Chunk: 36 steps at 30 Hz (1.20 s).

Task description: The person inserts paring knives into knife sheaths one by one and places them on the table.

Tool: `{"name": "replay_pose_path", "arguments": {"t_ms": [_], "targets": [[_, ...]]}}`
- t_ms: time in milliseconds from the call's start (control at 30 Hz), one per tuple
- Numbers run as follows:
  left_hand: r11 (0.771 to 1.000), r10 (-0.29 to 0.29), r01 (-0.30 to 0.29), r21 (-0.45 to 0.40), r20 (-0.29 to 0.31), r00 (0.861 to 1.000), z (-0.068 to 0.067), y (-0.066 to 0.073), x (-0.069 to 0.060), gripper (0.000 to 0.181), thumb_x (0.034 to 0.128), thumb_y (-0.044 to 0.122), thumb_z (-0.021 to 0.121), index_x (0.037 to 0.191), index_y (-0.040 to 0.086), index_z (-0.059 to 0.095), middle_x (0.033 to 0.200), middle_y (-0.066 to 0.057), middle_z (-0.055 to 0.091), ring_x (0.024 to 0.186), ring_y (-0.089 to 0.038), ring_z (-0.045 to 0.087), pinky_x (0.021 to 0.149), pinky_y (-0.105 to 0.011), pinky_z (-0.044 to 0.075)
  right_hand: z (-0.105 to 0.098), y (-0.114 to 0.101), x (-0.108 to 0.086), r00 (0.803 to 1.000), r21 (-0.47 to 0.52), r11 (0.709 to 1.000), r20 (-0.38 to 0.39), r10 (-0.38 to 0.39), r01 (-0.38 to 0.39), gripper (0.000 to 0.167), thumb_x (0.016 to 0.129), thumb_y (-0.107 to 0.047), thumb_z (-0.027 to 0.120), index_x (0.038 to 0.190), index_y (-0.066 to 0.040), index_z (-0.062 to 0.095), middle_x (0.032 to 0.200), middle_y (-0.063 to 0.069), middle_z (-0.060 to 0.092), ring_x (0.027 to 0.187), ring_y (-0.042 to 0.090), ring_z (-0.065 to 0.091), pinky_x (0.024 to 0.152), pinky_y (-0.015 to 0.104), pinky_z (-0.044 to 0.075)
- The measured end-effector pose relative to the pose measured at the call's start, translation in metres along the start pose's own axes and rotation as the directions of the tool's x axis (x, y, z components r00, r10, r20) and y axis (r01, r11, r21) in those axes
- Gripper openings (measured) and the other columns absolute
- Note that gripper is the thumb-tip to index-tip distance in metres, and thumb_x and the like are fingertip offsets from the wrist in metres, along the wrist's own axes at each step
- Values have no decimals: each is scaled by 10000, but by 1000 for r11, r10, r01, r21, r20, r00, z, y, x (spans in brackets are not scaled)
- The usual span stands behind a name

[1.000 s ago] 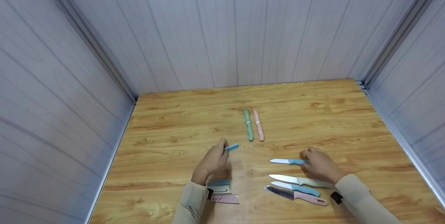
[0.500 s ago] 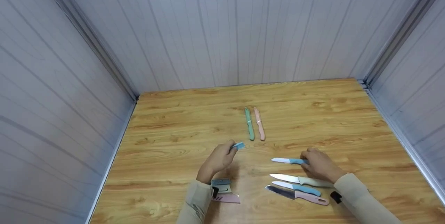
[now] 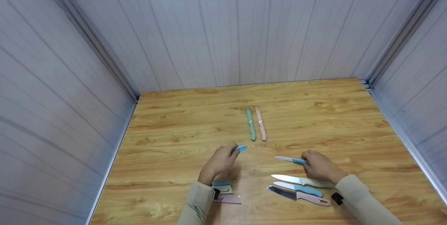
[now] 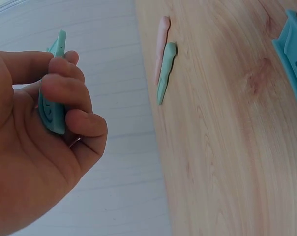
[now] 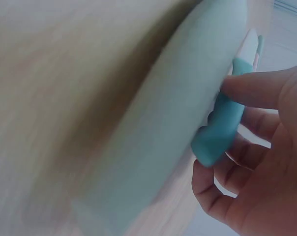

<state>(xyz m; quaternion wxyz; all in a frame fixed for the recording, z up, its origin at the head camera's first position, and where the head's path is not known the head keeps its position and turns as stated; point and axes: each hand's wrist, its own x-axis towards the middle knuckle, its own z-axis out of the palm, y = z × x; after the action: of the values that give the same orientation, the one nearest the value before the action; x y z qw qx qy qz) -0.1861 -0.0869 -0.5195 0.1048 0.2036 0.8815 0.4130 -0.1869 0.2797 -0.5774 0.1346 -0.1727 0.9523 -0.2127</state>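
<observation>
My left hand [image 3: 220, 159] grips a small blue knife sheath [image 3: 241, 148] between thumb and curled fingers, above the table. In the left wrist view the fingers cover part of the sheath [image 4: 52, 113]. My right hand [image 3: 321, 165] pinches the handle of a blue paring knife [image 3: 298, 161], whose pale blade points left toward the sheath; a gap separates the two. The handle end [image 5: 215, 142] shows between thumb and fingers in the right wrist view. Just below that hand lies a knife with a cream handle [image 3: 316, 182], large and blurred in the right wrist view.
Another blue knife [image 3: 307, 190] and a pink-handled knife [image 3: 312, 199] lie at the front right. Blue [image 3: 222, 182], cream [image 3: 225, 189] and pink [image 3: 228, 199] sheaths lie by my left wrist. Farther back are a green knife [image 3: 250, 127] and a pink knife [image 3: 261, 125], side by side.
My left hand has moved right with the sheath, mostly in the first half second. My right hand has raised the blue paring knife slightly, its blade tip shifting up in the head view.
</observation>
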Motion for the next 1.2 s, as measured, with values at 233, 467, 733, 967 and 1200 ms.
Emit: {"name": "replay_pose_path", "arguments": {"t_ms": [233, 467, 733, 967, 1200], "targets": [[999, 33, -32, 35, -8, 999, 4, -1, 2, 172, 1011, 177, 445, 917, 102, 567, 619, 73, 390, 508, -68, 334, 503, -219, 304, -9, -14, -4, 999, 147, 989, -18, 30, -27, 95, 993, -112, 445, 998, -54, 520, 692, 9, 477, 559, 141, 403, 515, 298, 350], [999, 37, -36, 39, -23, 999, 7, 2, 3, 169, 1001, 188, 474, 884, 112, 570, 620, 80, 405, 507, -65, 345, 499, -220, 306, -19, -30, -7, 999, 211, 977, -38, 39, -30, 141, 997, -133, 418, 1034, -49, 524, 671, 2, 473, 509, 115, 370, 471, 264, 333], [998, 68, -68, 15, -12, 998, 10, 7, 5, 196, 1002, 199, 477, 888, 81, 584, 620, 76, 399, 505, -62, 330, 515, -220, 307, -31, -48, -12, 996, 215, 976, -86, -21, 39, 218, 993, -327, 493, 940, -116, 509, 640, -16, 421, 500, 93, 355, 457, 248, 325], [997, 70, -70, -7, -12, 997, 11, 9, 4, 191, 1003, 193, 475, 888, 79, 576, 633, 74, 401, 508, -60, 339, 513, -217, 312, -40, -62, -15, 990, 173, 982, -134, -51, 74, 302, 966, -428, 506, 930, -132, 551, 643, -43, 441, 514, 91, 373, 480, 255, 326], [995, 91, -91, -47, 3, 996, 13, 12, 4, 217, 1005, 195, 464, 903, 52, 591, 631, 76, 387, 511, -58, 322, 516, -218, 306, -43, -71, -17, 979, 155, 981, -186, -87, 116, 314, 955, -446, 516, 912, -144, 588, 623, -82, 460, 500, 69, 383, 484, 242, 328]]}}
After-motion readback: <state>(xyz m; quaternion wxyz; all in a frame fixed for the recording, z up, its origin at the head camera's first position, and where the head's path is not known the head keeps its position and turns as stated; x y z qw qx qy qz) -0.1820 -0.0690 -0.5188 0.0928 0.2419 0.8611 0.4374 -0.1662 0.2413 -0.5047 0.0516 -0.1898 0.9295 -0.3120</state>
